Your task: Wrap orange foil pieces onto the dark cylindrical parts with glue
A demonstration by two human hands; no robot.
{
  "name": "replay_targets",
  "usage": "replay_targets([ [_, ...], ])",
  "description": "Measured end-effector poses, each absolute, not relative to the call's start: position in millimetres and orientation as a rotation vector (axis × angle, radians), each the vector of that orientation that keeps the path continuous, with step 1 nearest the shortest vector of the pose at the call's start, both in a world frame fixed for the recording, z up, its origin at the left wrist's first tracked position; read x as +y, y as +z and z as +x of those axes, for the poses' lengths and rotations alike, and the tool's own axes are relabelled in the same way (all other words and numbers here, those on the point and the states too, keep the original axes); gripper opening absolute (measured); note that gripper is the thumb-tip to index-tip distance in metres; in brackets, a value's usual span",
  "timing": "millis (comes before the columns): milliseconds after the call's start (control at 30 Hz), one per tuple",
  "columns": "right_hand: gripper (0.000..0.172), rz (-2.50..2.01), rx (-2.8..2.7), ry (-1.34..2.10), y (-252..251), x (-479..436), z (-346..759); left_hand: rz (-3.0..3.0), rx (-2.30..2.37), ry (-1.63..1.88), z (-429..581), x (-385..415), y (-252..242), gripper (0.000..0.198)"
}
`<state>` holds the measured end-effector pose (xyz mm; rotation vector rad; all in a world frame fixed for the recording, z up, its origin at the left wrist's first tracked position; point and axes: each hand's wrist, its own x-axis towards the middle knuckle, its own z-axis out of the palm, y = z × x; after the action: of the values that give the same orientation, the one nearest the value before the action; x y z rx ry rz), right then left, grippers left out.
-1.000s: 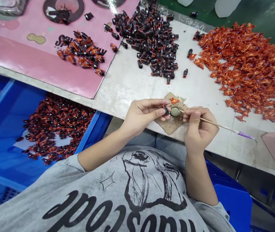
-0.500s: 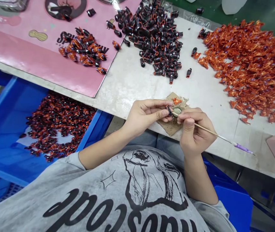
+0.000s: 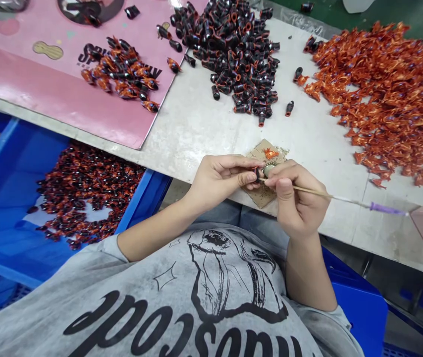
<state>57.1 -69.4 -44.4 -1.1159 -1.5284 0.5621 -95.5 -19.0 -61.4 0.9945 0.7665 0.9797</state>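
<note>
Between the thumb and fingers of my left hand (image 3: 223, 179) is a small black piece with an orange edge (image 3: 256, 173). My right hand (image 3: 297, 197) pinches a thin wooden stick (image 3: 310, 191) with a purple band toward its far end. The stick's tip meets the black piece, though my fingers partly hide the contact. Just behind the fingertips, a small round metal cap (image 3: 268, 169) rests on a square of brown cardboard (image 3: 258, 148). One orange piece (image 3: 270, 153) lies on that cardboard, beyond the cap.
A heap of black pieces (image 3: 239, 54) covers the table's middle, with an orange heap (image 3: 386, 99) at right. Joined black-and-orange pieces (image 3: 124, 69) lie on a pink sheet (image 3: 122, 119) at left. Below the table edge, a blue bin (image 3: 14, 208) holds many more.
The stick has swung to a flatter angle, its purple end moving up and right. My right hand has come slightly closer to my left, covering part of the cap.
</note>
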Motion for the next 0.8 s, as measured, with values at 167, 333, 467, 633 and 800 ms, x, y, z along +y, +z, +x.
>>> replay_targets([
  [167, 0.035, -1.16, -1.614, 0.741, -28.9, -60.3, 66.3, 1.035, 0.729, 0.973, -95.9, -18.5, -62.3, 0.022],
  [333, 0.036, -1.17, -1.39, 0.804, -33.3, -59.0, 62.4, 1.022, 0.736, 0.956, -95.9, -17.6, -63.5, 0.025],
  [467, 0.034, -1.136, -1.276, 0.788, -42.8, -62.5, 57.3, 1.022, 0.711, 0.941, -96.4, -17.2, -62.8, 0.024],
  [633, 0.031, -1.099, -1.41, 0.559, -49.2, -66.6, 57.3, 1.0, 0.689, 0.952, -96.2, -18.2, -60.3, 0.02],
  [800, 0.032, -1.119, -1.44, 0.346, -48.0, -69.1, 57.3, 0.967, 0.721, 0.897, -97.1, -18.3, -61.3, 0.026],
])
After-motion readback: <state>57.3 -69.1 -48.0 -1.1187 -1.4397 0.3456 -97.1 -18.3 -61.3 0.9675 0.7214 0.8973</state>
